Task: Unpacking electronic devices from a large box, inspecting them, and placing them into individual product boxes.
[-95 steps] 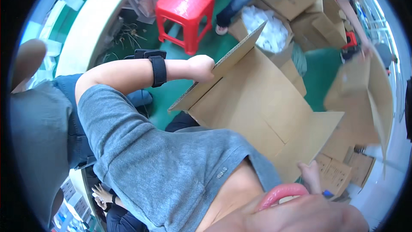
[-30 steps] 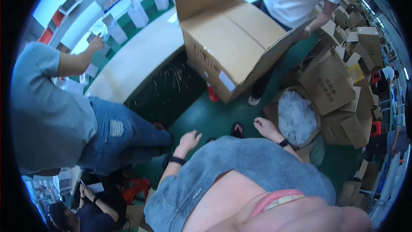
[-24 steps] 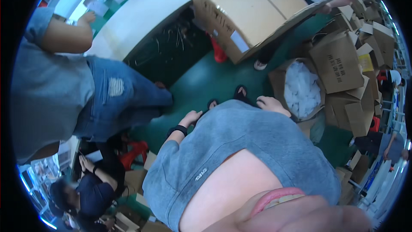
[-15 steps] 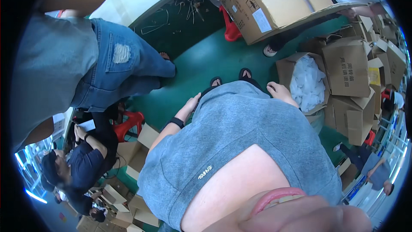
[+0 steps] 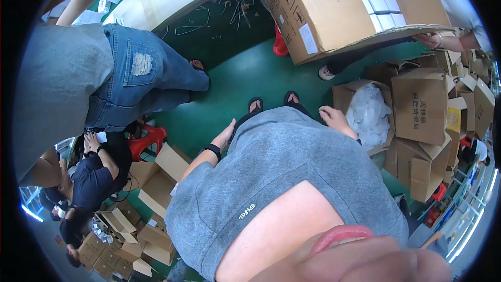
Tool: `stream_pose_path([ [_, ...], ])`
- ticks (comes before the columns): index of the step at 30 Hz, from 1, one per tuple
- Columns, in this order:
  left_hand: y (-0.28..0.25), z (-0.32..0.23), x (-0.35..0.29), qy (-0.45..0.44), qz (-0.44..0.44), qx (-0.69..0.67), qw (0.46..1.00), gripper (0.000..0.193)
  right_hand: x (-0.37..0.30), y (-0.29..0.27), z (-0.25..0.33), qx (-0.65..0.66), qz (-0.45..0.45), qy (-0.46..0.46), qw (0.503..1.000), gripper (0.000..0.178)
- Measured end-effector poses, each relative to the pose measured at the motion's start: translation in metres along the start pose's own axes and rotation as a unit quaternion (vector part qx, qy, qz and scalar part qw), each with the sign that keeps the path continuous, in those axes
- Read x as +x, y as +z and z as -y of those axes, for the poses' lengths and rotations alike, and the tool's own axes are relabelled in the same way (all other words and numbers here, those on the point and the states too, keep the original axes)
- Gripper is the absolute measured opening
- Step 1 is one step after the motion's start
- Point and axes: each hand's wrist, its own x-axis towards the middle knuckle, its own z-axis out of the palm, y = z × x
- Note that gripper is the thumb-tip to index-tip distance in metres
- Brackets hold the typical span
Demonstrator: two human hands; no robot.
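Note:
My left hand (image 5: 224,134) hangs beside my hip, its fingers stretched out and nothing in it. On the other side my right hand (image 5: 334,118) hangs with loosely bent fingers, and I see nothing held there. Closest to it is an open cardboard box (image 5: 341,95) filled with crumpled translucent plastic bags (image 5: 370,110); whether the hand touches the box is unclear. Ahead, a large carton (image 5: 297,26) stands with its top open, showing rows of small white boxes (image 5: 383,2). A co-worker's hand (image 5: 430,40) is at its flap.
A person in jeans (image 5: 151,68) stands close on my left at a white table (image 5: 151,5). Red stools (image 5: 148,142) and open cartons (image 5: 156,190) lie behind that person. Stacked empty cartons (image 5: 420,104) crowd the right side. Green floor (image 5: 235,81) lies ahead of my feet.
The large carton's top flaps have opened, so the white boxes inside now show. The whole view has shifted slightly. My hands still hang at my sides.

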Motion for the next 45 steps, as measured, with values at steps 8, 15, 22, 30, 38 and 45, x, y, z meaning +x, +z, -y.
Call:
stream_pose_path([
  [8,0.020,-0.307,-0.085,0.585,-0.201,0.215,0.756,0.029,0.002,-0.215,0.102,0.066,-0.517,-0.265,0.811,0.016],
  [15,0.163,-0.499,-0.119,0.795,-0.136,0.375,0.456,0.018,0.023,-0.275,0.170,-0.236,-0.527,-0.471,0.667,0.019],
  [22,0.127,-0.426,-0.133,0.814,-0.282,0.176,0.477,0.009,-0.008,-0.270,0.034,0.113,-0.623,-0.209,0.745,0.022],
  [30,0.090,-0.043,0.026,0.231,-0.120,0.287,0.922,0.041,0.088,-0.055,-0.220,-0.168,-0.050,0.076,0.982,0.022],
  [38,0.103,-0.029,0.029,0.192,-0.207,0.039,0.959,0.046,0.117,-0.025,-0.192,-0.259,0.186,0.079,0.945,0.025],
  [45,0.156,-0.021,0.066,0.175,-0.110,-0.010,0.978,0.036,0.136,-0.051,-0.079,-0.150,0.238,0.188,0.941,0.028],
])
